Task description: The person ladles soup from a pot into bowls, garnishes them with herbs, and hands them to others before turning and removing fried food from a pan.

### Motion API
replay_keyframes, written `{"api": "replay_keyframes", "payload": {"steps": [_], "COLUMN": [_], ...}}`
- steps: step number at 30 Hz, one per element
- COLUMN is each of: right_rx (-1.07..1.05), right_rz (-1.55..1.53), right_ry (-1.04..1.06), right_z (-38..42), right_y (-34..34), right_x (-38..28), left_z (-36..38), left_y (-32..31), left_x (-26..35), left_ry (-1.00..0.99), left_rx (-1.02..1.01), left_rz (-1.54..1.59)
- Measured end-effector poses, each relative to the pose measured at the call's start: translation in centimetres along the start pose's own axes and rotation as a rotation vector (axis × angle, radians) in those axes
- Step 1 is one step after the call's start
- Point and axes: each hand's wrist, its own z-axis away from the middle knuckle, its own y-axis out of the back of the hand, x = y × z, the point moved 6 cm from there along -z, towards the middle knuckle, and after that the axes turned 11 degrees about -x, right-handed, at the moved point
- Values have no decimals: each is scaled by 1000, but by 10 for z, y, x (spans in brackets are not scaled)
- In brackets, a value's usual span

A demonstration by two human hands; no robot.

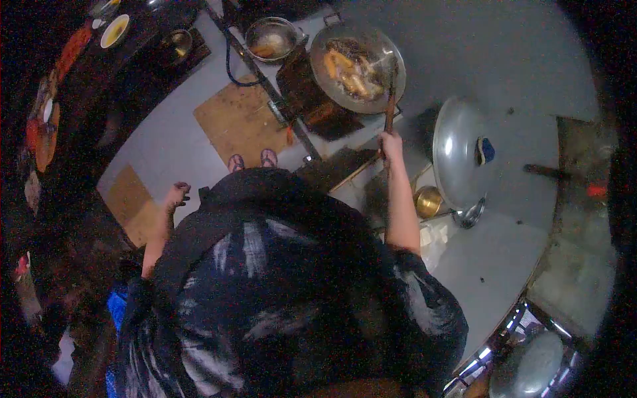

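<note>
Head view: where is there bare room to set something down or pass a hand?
Bare pale floor shows between the two brown sheets, near the left hand. Crowded: the wok, a metal bowl beside it and the utensil in the right hand crossing its rim; also the silver dome, with a gold pot close by.

Wok [365, 32] sits on stove [306, 99], front-right; food [358, 83] in it, utensil [390, 114] across its near-right rim. Bowl [286, 41] left of wok. Lid [454, 146] right of stove, pot [428, 201] at lid's near left. Mat [239, 119] left of stove.
</note>
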Motion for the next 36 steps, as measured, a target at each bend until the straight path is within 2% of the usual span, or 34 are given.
{"api": "replay_keyframes", "payload": {"steps": [2, 4, 7, 10, 11, 13, 14, 16, 17, 20, 22, 23, 25, 27, 28, 29, 30, 32, 36], "right_rx": [69, 93, 30, -22, -24, -166, -170, -248, -246, -194, -178, -177, -57, -47, -100, -152, -149, -272, -285], "right_rz": [25, 213, 137, 85, 88, 0, 3, -21, -23, 43, -21, -22, 245, 143, 39, -66, -68, -310, -313], "right_ry": [45, -57, -144, -45, -46, -167, -166, -148, -148, -142, -118, -117, 90, 71, -32, -135, -138, -330, -323], "right_z": [-35, -64, -78, -89, -76, -25, -15, 1, 6, 22, 26, 26, 30, 57, 71, 81, 89, 99, 61], "right_y": [6, 22, 20, 15, 10, -15, -22, -37, -40, -42, -43, -42, -37, -42, -45, -48, -46, -49, -36], "right_x": [1, 14, 20, 63, 52, 22, 23, 24, 22, 21, 25, 36, 45, 31, 23, 15, 1, -7, 20], "left_z": [9, 19, 24, 14, 15, 18, 32, 68, 63, 30, 8, 1, -12, 1, 6, 4, 0, 4, 10], "left_y": [0, -3, -7, -1, 2, -4, -14, -32, -30, -20, -10, -6, -3, -9, -10, -9, -7, -11, -17], "left_x": [2, 11, 12, -14, -18, -20, -16, 2, -1, -25, -25, -24, -24, -4, 3, 5, 3, 13, 28], "left_ry": [14, -35, 2, -71, -70, -91, -91, 110, 111, 63, -110, -111, -134, -51, 22, 26, 28, 30, 15], "left_rx": [18, 91, 124, 81, 81, -22, -20, 131, 131, 118, 58, 58, 2, 32, 65, 62, 61, 58, 57], "left_rz": [-4, -10, 12, 17, 20, -266, -261, -56, -59, -36, -271, -272, -44, -22, -2, -5, 3, 10, 16]}}
